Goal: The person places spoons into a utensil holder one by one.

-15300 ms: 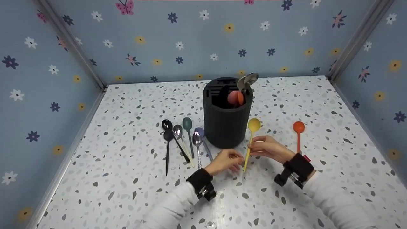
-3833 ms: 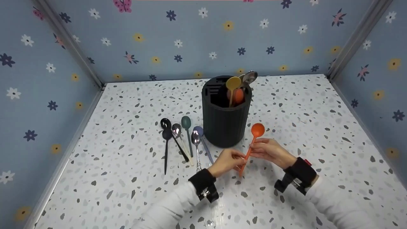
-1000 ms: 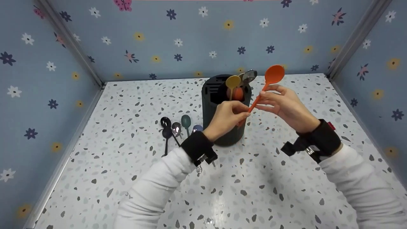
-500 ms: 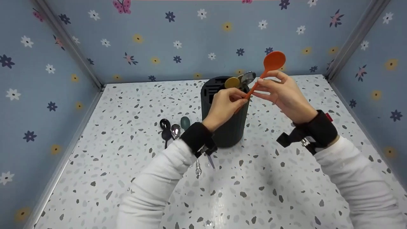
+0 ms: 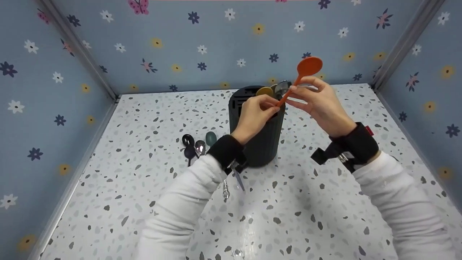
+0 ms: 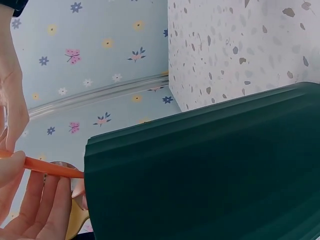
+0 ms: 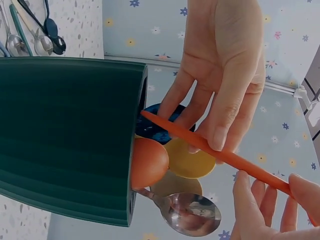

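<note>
Both hands hold an orange spoon point(image 5: 309, 66), bowl up and tilted, above the dark ribbed utensil holder point(image 5: 258, 150). My right hand point(image 5: 323, 104) pinches the handle just below the bowl. Lower down, my left hand point(image 5: 252, 117) pinches the same handle. In the right wrist view the handle's tip reaches the holder's opening. A yellow spoon point(image 7: 192, 157), another orange spoon point(image 7: 150, 162), a silver spoon point(image 7: 192, 215) and a dark spoon point(image 7: 165, 132) stick out of the holder. The left wrist view shows the handle point(image 6: 52, 168) beside the holder's rim.
Left of the holder, several spoons lie on the speckled table point(image 5: 137, 173), among them a green spoon point(image 5: 211, 138), a silver spoon point(image 5: 200, 146) and a black spoon point(image 5: 188, 140). My left sleeve partly covers them. Flowered panels point(image 5: 216, 47) enclose the back and sides.
The yellow spoon went from my right hand into the holder. The orange spoon was picked up from the table's right side. Lately both hands raised it, its handle moving over the opening.
</note>
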Motion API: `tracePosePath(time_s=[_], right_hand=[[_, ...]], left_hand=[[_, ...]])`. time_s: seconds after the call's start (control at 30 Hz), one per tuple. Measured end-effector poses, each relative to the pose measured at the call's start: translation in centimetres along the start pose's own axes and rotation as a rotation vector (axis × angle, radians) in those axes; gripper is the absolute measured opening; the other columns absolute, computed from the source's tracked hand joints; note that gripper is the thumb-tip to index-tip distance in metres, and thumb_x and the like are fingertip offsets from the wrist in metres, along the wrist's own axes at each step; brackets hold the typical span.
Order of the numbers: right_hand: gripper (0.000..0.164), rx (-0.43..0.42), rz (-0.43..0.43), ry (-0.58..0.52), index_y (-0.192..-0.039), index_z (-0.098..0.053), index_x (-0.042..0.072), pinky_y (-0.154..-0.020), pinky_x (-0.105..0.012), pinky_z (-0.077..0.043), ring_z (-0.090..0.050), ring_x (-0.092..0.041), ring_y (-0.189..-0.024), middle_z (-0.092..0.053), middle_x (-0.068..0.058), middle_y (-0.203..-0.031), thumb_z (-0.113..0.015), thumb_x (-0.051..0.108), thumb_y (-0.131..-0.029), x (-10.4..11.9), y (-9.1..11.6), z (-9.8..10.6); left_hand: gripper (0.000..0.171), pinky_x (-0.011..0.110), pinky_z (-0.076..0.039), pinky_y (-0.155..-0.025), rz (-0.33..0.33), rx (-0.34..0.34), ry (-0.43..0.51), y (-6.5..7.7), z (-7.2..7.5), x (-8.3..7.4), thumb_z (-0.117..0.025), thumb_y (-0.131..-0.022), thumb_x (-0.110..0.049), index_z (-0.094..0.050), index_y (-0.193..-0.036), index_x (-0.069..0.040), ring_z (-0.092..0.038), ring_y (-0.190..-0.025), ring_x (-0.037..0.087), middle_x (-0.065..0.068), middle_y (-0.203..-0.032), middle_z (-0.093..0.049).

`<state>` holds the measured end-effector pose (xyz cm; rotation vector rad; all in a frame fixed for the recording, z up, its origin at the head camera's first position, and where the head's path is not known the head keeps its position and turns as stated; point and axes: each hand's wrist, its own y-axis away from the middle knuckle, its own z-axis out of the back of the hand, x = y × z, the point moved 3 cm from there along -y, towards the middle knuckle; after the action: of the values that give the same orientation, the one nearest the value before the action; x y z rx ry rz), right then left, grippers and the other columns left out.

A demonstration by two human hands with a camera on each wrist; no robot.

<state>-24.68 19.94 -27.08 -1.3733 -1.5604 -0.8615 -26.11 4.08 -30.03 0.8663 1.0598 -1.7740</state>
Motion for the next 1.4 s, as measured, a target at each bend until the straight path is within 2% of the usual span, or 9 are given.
tracePosePath(time_s=[0.17, 0.5, 0.77, 0.9, 1.1, 1.3, 1.4], right_hand=[[0.015, -0.011, 0.014, -0.007, -0.097, -0.055, 0.004, -0.091, -0.036, -0.051, -0.059, -0.024, -0.093, -0.056, -0.011, -0.095, -0.061, -0.001, -0.084, -0.4, -0.1, 0.2], [0.013, 0.034, 0.006, 0.032, -0.098, -0.057, 0.004, -0.094, -0.035, -0.049, -0.058, -0.023, -0.094, -0.057, -0.011, -0.097, -0.060, 0.001, -0.085, -1.1, -0.2, 0.2], [0.014, 0.029, -0.030, 0.073, -0.100, -0.056, 0.005, -0.100, -0.037, -0.044, -0.057, -0.021, -0.096, -0.056, -0.010, -0.100, -0.060, 0.003, -0.086, -2.0, -0.4, 0.4], [0.014, 0.026, -0.042, 0.083, -0.100, -0.056, 0.004, -0.098, -0.036, -0.045, -0.056, -0.020, -0.095, -0.056, -0.010, -0.100, -0.059, 0.003, -0.087, -2.8, -0.5, 0.9], [0.018, 0.019, -0.089, 0.103, -0.105, -0.055, 0.003, -0.094, -0.032, -0.048, -0.060, -0.019, -0.095, -0.059, -0.009, -0.101, -0.058, 0.003, -0.087, -4.1, -0.3, 1.9], [0.024, 0.013, -0.107, 0.138, -0.110, -0.049, -0.002, -0.094, -0.031, -0.049, -0.059, -0.019, -0.095, -0.058, -0.008, -0.098, -0.058, 0.005, -0.088, -4.8, 0.0, 3.1], [0.021, 0.005, -0.123, 0.139, -0.107, -0.051, 0.000, -0.094, -0.031, -0.049, -0.058, -0.018, -0.092, -0.057, -0.006, -0.095, -0.057, 0.004, -0.088, -5.1, 0.2, 3.7]], left_hand=[[0.014, 0.017, -0.051, -0.063, 0.007, -0.006, -0.024, -0.2, -0.2, 0.3, -0.064, -0.084, -0.007, -0.068, -0.096, -0.001, -0.064, -0.079, 0.019, 0.013, -0.089, -0.068], [0.013, 0.018, -0.052, -0.065, 0.056, -0.011, -0.045, -0.3, -0.5, 1.0, -0.064, -0.084, -0.006, -0.068, -0.096, -0.001, -0.064, -0.082, 0.019, 0.012, -0.091, -0.068], [0.012, 0.017, -0.051, -0.063, 0.045, -0.022, -0.042, -0.2, -0.5, 1.2, -0.063, -0.085, -0.005, -0.067, -0.094, -0.001, -0.064, -0.080, 0.018, 0.013, -0.091, -0.068], [0.012, 0.017, -0.051, -0.065, 0.031, -0.021, -0.044, -0.1, -0.5, 1.3, -0.064, -0.084, -0.006, -0.067, -0.094, 0.000, -0.064, -0.081, 0.018, 0.012, -0.091, -0.068], [0.015, 0.017, -0.052, -0.068, 0.013, -0.014, -0.022, 0.7, 0.0, 1.4, -0.064, -0.084, -0.006, -0.066, -0.096, 0.001, -0.064, -0.082, 0.020, 0.013, -0.094, -0.067], [0.015, 0.018, -0.054, -0.060, 0.000, -0.038, 0.041, 1.8, 0.9, 1.5, -0.063, -0.084, -0.005, -0.064, -0.097, 0.003, -0.063, -0.074, 0.024, 0.015, -0.091, -0.066], [0.014, 0.019, -0.054, -0.060, -0.015, -0.042, 0.057, 2.5, 1.4, 1.8, -0.063, -0.084, -0.004, -0.064, -0.096, 0.004, -0.063, -0.072, 0.025, 0.016, -0.089, -0.066]])
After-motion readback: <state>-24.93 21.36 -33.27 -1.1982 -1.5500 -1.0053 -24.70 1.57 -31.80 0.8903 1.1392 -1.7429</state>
